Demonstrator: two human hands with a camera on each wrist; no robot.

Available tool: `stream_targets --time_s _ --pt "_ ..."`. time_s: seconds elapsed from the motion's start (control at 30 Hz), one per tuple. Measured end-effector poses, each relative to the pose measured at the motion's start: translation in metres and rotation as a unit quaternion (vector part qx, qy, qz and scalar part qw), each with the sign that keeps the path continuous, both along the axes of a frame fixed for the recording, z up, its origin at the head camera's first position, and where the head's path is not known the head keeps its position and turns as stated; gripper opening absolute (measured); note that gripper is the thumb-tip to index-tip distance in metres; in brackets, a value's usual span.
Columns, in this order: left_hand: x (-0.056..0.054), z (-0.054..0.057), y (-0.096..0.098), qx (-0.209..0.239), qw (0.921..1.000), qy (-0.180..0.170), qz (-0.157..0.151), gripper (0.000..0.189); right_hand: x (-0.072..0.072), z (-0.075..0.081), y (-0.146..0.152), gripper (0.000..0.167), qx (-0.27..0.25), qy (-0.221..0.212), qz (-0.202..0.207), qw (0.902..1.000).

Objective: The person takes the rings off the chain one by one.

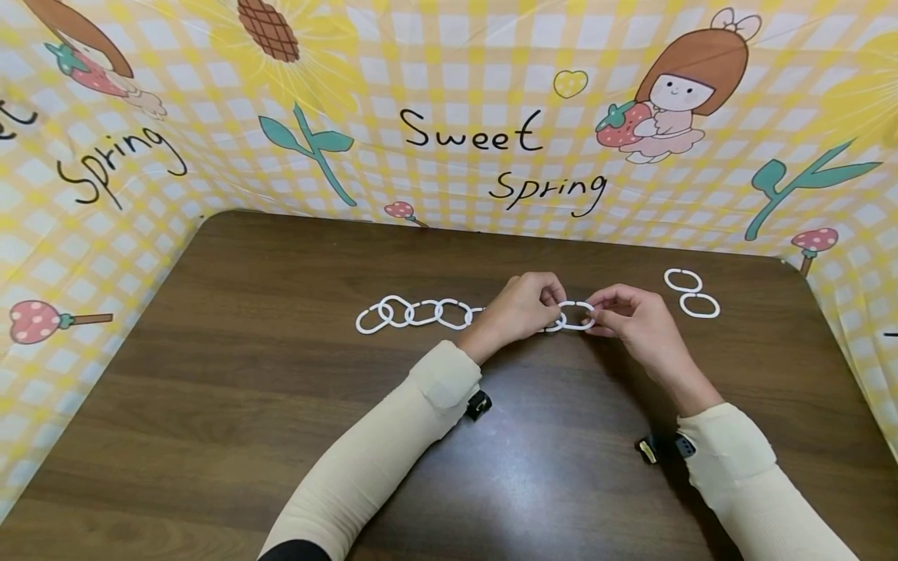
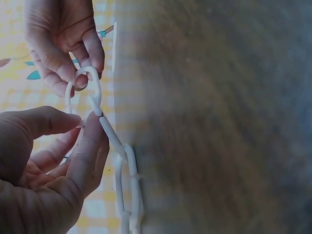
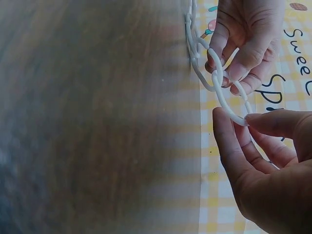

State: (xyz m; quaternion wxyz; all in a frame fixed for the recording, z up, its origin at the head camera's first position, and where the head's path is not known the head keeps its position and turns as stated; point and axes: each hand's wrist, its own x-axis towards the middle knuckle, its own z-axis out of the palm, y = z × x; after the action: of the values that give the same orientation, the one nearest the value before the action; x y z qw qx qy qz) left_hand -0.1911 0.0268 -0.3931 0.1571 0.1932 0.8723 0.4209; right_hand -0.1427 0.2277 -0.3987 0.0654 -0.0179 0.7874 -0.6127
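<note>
A chain of white plastic links (image 1: 439, 313) stretches across the table, each oval link with a small gap in its side. Near the chain's right end my left hand (image 1: 522, 305) pinches a link between thumb and fingers, hiding part of the chain. My right hand (image 1: 641, 323) pinches the far side of the end link (image 3: 226, 108) by thumb and forefinger. That end link is hooked through the one in my left hand. In the left wrist view, further links (image 2: 120, 187) hang down from my left fingers towards the tabletop.
Two loose white links, one farther back (image 1: 684, 270) and one nearer (image 1: 699, 315), lie touching or almost touching right of my right hand. A yellow checked cloth (image 1: 449, 93) with printed drawings rises behind the brown wooden table (image 1: 210, 405) and at its sides.
</note>
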Motion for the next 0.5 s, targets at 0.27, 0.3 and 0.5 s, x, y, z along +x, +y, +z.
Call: stream_targets --time_s 0.27,0.3,0.5 --pt "0.0012 0.0034 -0.0017 -0.002 1.0000 -0.001 -0.008 0.012 0.0000 -0.0002 0.0002 0.022 -0.005 -0.004 -0.002 1.0000" --pt "0.0014 0.0039 -0.0022 -0.003 1.0000 0.000 -0.008 0.012 -0.0001 -0.0003 0.0002 0.022 -0.006 -0.004 -0.002 1.0000" --pt "0.0022 0.0077 -0.0074 -0.011 0.9999 0.005 -0.006 0.012 -0.0002 -0.0003 0.0001 0.022 -0.013 -0.006 -0.005 0.9999"
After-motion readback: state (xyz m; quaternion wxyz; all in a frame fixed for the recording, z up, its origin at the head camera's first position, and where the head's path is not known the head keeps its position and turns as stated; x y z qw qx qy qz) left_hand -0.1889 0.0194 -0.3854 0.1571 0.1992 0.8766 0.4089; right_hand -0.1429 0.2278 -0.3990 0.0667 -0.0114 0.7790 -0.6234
